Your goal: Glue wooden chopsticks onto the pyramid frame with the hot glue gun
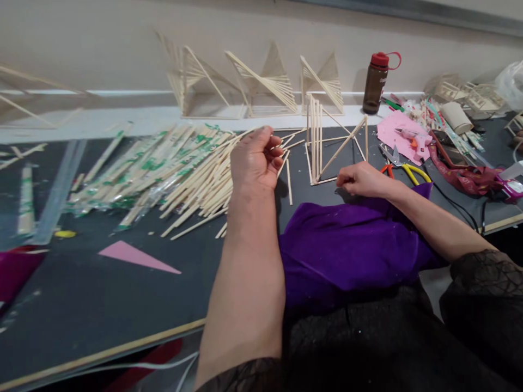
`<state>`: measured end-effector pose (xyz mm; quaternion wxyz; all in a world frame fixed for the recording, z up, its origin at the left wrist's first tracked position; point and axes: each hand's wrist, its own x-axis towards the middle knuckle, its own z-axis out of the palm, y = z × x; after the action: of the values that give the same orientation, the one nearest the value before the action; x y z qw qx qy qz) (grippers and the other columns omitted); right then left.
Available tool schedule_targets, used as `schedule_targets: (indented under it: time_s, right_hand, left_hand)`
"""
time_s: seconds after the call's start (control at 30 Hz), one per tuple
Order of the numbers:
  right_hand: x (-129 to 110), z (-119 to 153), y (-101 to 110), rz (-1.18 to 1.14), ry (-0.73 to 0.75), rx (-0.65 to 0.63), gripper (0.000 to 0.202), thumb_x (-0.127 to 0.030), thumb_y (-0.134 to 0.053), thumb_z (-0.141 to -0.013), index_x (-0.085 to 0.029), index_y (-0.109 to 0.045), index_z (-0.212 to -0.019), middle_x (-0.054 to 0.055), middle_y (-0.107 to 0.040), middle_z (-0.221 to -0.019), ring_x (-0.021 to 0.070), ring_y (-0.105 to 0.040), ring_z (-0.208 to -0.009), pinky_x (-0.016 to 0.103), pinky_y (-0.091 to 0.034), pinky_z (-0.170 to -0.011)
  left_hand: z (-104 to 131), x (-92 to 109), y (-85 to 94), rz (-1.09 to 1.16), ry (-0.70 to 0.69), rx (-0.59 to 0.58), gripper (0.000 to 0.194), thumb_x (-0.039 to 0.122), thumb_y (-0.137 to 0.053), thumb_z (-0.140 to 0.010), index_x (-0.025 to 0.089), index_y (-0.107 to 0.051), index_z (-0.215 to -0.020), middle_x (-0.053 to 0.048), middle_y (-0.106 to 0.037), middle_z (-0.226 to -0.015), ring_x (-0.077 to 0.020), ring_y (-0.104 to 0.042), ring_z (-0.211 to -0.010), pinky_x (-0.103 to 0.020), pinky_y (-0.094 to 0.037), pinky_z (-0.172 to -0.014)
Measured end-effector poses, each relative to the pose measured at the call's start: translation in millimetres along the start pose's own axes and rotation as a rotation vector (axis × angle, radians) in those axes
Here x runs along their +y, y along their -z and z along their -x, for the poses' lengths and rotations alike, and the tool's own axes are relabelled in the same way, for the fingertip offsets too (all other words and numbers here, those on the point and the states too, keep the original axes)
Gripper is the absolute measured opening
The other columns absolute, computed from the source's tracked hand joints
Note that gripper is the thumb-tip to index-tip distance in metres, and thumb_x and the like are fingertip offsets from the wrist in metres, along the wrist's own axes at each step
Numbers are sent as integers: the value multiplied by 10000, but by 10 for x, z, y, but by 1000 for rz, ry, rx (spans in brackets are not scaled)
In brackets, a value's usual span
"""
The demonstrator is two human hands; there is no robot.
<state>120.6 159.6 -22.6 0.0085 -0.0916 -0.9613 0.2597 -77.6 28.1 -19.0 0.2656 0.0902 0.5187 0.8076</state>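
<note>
My left hand is above the right end of a pile of loose wooden chopsticks. Its fingers are loosely curled and a little apart, with nothing visible in them. Close to the front right corner of a stick frame, my right hand is closed with its fingers pressed together. Whatever it may hold is hidden. That frame stands on the dark table, with a row of upright sticks on its left side and slanting sticks on its right. A single chopstick lies between the pile and the frame.
Wrapped chopsticks lie left of the pile. Finished-looking stick models line the wall beside a bottle. Pliers and a glue gun are at right. Purple cloth covers the near edge; a pink paper triangle lies left.
</note>
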Motion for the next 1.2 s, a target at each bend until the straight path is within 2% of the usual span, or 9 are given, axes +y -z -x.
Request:
schedule_targets:
  time_s: [0.1,0.17,0.27,0.4,0.57,0.7,0.87,0.97,1.2]
  right_hand:
    - [-98,-22,-77,310,53,-36,237,-135,-566,-917,-114,-751,-1063,123,-711,-1060,182,-657,-942,265,-452,-797]
    - [-160,-28,-111,456,40,-61,269,-203,-535,-962,-127,-755,-1097,142,-697,-1104,197,-652,-915,277,-437,-732]
    - [-230,-53,-140,556,32,-76,289,-182,-489,-975,-112,-743,-1092,154,-697,-1082,197,-646,-848,285,-399,-643]
    - [-302,-133,-184,575,26,-72,291,-103,-475,-940,-75,-718,-1097,183,-705,-1069,231,-673,-885,305,-405,-634]
    - [-344,-177,-245,603,-22,-52,343,-76,-434,-932,-56,-685,-1166,206,-702,-1100,266,-694,-921,323,-426,-639]
    - [-214,-72,-90,467,-67,-35,296,-153,-488,-935,-63,-719,-1097,180,-730,-1084,238,-679,-928,303,-434,-698]
    - [8,21,149,188,-96,71,250,-110,-519,-919,-58,-757,-973,85,-732,-825,133,-643,-747,234,-418,-715]
    - [21,8,97,237,-20,-4,244,-103,-563,-895,-101,-781,-1006,84,-737,-915,146,-648,-831,233,-411,-749]
    - [-187,-8,-109,464,30,-66,284,-227,-527,-981,-144,-756,-1126,131,-687,-1130,195,-647,-898,280,-386,-682]
  left_hand:
    - [12,9,-15,-2,12,2,453,688,-764,-703,270,-590,-718,11,-671,-597,-150,-686,-558,-210,-415,-347]
    - [20,14,-27,-5,23,2,457,701,-746,-714,270,-591,-720,10,-679,-603,-156,-696,-578,-214,-424,-363]
    - [3,0,-21,-8,32,-1,456,702,-748,-709,271,-599,-725,9,-686,-605,-160,-701,-590,-222,-430,-380]
    - [-92,-42,75,-57,21,-89,358,598,-800,-719,287,-624,-745,26,-680,-584,-133,-689,-575,-205,-403,-382]
    - [-205,-39,222,-245,-20,-213,174,464,-723,-837,300,-667,-826,28,-707,-614,-114,-681,-597,-188,-374,-403]
    - [-232,-30,246,-219,23,-235,187,492,-677,-863,310,-685,-910,35,-718,-635,-96,-633,-514,-192,-356,-374]
    - [-213,-36,207,-176,96,-215,185,477,-626,-905,309,-691,-947,35,-726,-651,-96,-641,-540,-189,-378,-384]
    - [-188,-37,184,-174,109,-214,284,541,-604,-904,291,-693,-1004,4,-725,-665,-114,-645,-552,-203,-377,-373]
    - [-188,-41,180,-190,10,-164,218,476,-720,-835,290,-667,-936,32,-730,-695,-104,-642,-566,-202,-402,-413]
